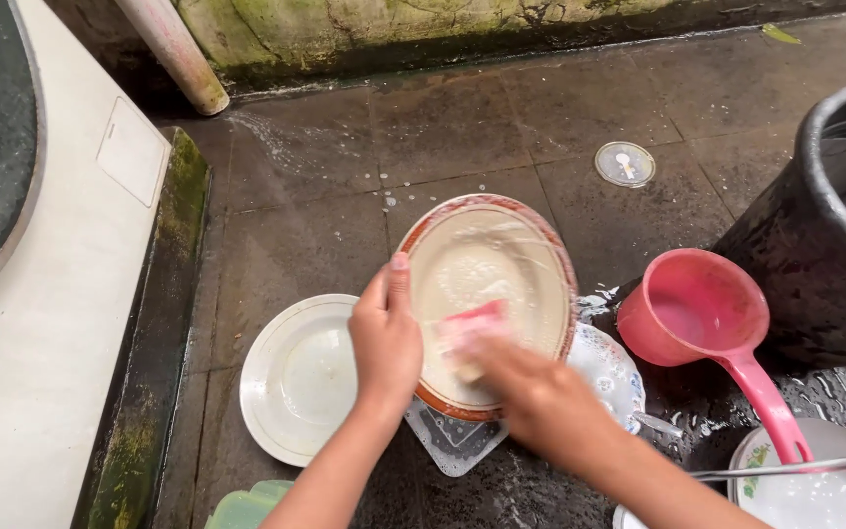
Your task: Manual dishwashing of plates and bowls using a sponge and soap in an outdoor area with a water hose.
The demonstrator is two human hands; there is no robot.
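Observation:
My left hand (386, 338) grips the left rim of a cream plate with a brown-red edge (531, 245), tilted up towards me and covered in soapy foam. My right hand (531, 397), blurred by motion, presses a pink sponge (472, 321) against the plate's inner face. Under the plate lies a patterned white plate (611, 364) and a clear square lid or dish (454, 443) on the wet floor.
A white plate (296, 377) lies to the left. A pink water scoop (702, 309) leans by a large black tub (824, 245) at the right. More dishes (815, 490) sit bottom right, a green lid (247, 507) bottom left, a round floor drain (625, 164) beyond.

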